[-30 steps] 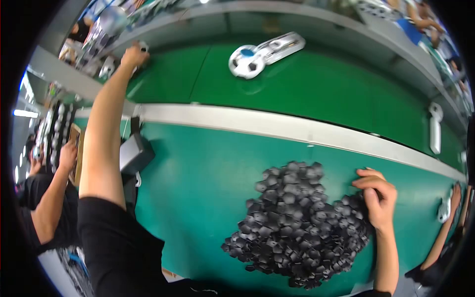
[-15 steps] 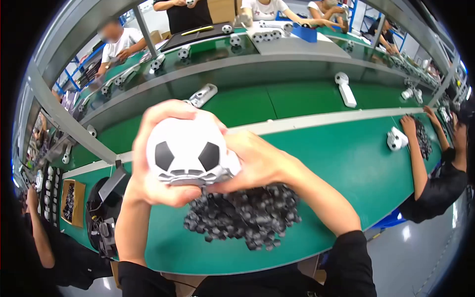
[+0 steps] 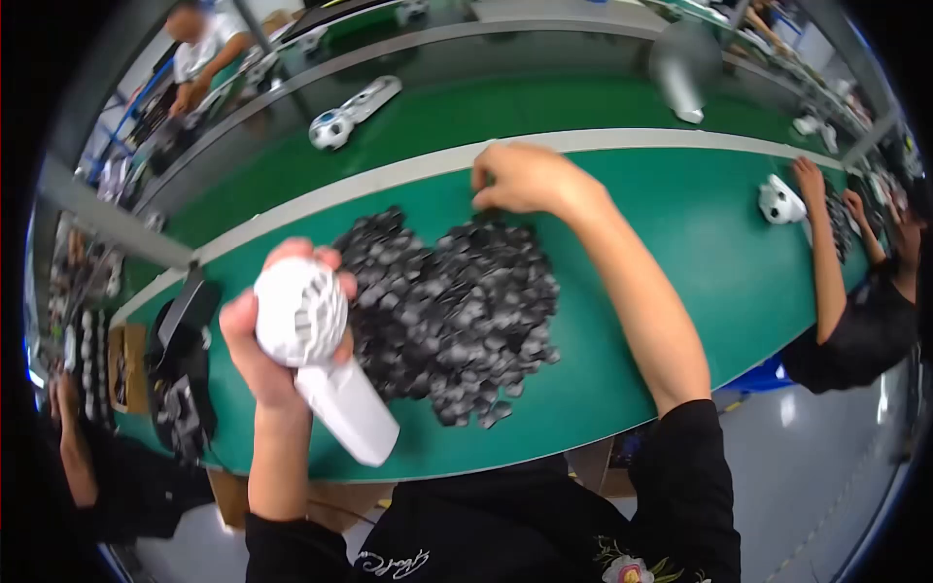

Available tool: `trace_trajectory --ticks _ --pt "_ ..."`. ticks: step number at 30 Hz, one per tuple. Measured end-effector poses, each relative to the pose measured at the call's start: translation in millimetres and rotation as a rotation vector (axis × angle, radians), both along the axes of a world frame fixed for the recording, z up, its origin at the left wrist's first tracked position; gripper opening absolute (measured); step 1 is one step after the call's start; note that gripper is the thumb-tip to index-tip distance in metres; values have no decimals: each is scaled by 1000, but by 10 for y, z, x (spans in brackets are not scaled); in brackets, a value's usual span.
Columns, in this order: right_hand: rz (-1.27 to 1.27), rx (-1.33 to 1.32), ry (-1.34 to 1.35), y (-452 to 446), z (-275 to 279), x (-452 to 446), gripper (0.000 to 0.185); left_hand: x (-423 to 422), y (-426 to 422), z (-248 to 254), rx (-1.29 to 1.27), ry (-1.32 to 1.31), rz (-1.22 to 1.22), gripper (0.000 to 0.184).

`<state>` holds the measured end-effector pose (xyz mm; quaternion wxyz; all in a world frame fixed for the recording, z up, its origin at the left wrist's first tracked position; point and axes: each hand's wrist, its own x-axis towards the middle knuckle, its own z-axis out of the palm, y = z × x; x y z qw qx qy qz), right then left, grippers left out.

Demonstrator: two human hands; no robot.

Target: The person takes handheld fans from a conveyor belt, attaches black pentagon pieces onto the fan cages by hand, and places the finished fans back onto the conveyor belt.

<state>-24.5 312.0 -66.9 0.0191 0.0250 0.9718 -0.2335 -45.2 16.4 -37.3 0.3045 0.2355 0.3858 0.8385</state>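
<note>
My left hand (image 3: 255, 358) is wrapped round a white ball-headed device (image 3: 287, 316) near the table's left front. The device's ball has slotted ridges on its right side, and a flat white handle slants down to the right. A large pile of small black pieces (image 3: 457, 301) lies on the green table beside it. At the pile's far edge, my right hand (image 3: 530, 180) reaches down with its fingers curled in a pinch. Whatever the right fingertips hold, if anything, is too small or hidden to make out.
Beyond the pale table rail (image 3: 622, 138), a football-headed device (image 3: 332, 128) lies on the green belt. To the right, a co-worker's arm (image 3: 824, 253) is beside another white ball-headed part (image 3: 780, 200). A cardboard box (image 3: 128, 364) and dark equipment (image 3: 185, 389) stand at left.
My right hand has let go of the device and moved to the pile's far edge. My left hand has lowered and turned the device, exposing its handle. The view has tilted down.
</note>
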Motion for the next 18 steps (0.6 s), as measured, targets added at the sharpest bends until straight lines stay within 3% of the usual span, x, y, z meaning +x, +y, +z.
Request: trace_trajectory --ticks 1,2,4,8,10,13,16,18 --pt "134 -13 26 37 -145 -61 27 -26 -16 -115 19 19 -130 48" --pt "231 -13 35 63 -254 -125 26 -17 -37 -208 -46 -30 -50 51" --pt "43 11 8 0 -376 -169 20 -31 -86 -418 -129 -137 36 52" --pt "-66 0 55 -27 -356 -153 18 -224 -144 -685 -183 -127 32 46" --pt "-76 -26 79 6 -361 -198 18 -431 -251 -849 -194 66 -69 46" --pt "-116 56 -105 -67 -156 -90 35 -373 -233 -787 -207 20 -26 47" --pt "-120 115 -148 -105 -184 -123 38 -274 -245 -700 -240 -36 50 47" --pt "-62 99 -145 -78 -164 -104 25 -239 -195 -697 -223 -112 105 45"
